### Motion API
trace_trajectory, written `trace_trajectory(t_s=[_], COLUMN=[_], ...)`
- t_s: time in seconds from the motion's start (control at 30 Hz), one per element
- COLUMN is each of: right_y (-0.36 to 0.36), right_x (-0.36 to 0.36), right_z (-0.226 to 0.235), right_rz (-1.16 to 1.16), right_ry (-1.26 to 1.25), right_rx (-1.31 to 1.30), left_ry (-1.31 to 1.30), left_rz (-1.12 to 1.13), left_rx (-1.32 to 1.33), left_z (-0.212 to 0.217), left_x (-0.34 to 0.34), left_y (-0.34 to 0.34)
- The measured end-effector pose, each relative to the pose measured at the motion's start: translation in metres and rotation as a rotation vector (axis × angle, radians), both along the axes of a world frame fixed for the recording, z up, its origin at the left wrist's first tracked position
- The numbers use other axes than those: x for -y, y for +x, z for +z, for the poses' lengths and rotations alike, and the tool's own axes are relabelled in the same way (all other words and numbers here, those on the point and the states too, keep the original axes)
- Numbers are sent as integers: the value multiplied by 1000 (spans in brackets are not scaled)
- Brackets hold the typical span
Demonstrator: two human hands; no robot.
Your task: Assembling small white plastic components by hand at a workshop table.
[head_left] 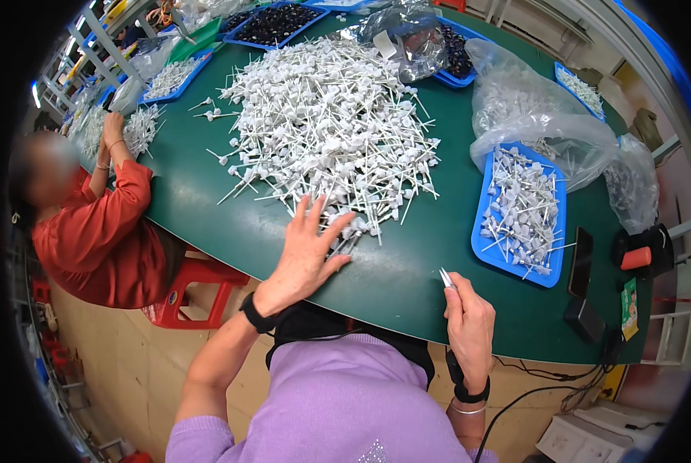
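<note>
Purple sleeves come in from the bottom edge, and the right hand [469,324] sits closest, its grip pinched together on a small white plastic piece [445,278] that pokes up just above the fingertips. Hard to tell exactly how the piece sits in there, only the tip shows.

Left hand [305,251] is flat and spread on the green bench [407,270], fingers apart, holding nothing, fingertips touching the near edge of the big pile of white stick parts [330,131]. So the loose stock lies up and to the left of the pinching grip, and the blue tray [519,212] of sorted sticks is up and to its right, near but not touching.

Risk-wise: that pinch looks thin, so the piece could slip and drop off the bench edge right below. The spread hand could also sweep sticks toward the edge, since they're tangled.
</note>
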State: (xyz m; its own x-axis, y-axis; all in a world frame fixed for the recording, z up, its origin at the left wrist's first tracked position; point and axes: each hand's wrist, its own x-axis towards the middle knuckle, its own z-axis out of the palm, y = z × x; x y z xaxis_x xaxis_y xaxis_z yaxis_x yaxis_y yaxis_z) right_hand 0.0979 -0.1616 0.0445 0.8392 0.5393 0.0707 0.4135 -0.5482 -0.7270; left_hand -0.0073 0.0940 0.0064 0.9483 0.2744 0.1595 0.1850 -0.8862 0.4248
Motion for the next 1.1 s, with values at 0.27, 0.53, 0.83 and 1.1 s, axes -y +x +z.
trace_trajectory(t_s=[0.27, 0.53, 0.83, 1.1], right_y=[-3, -4, -8, -24], right_x=[-4, 8, -2, -21], right_z=[-6, -4, -8, -2], right_rz=[83, -4, 67, 221], right_ry=[-15, -29, -14, 70], right_rx=[24, -17, 23, -27], left_ry=[6, -366, 9, -148], left_rz=[-338, -161, -43, -58], left_rx=[-21, 221, 225, 237], left_z=[11, 50, 20, 17], left_x=[21, -13, 13, 29], left_y=[28, 6, -39, -37])
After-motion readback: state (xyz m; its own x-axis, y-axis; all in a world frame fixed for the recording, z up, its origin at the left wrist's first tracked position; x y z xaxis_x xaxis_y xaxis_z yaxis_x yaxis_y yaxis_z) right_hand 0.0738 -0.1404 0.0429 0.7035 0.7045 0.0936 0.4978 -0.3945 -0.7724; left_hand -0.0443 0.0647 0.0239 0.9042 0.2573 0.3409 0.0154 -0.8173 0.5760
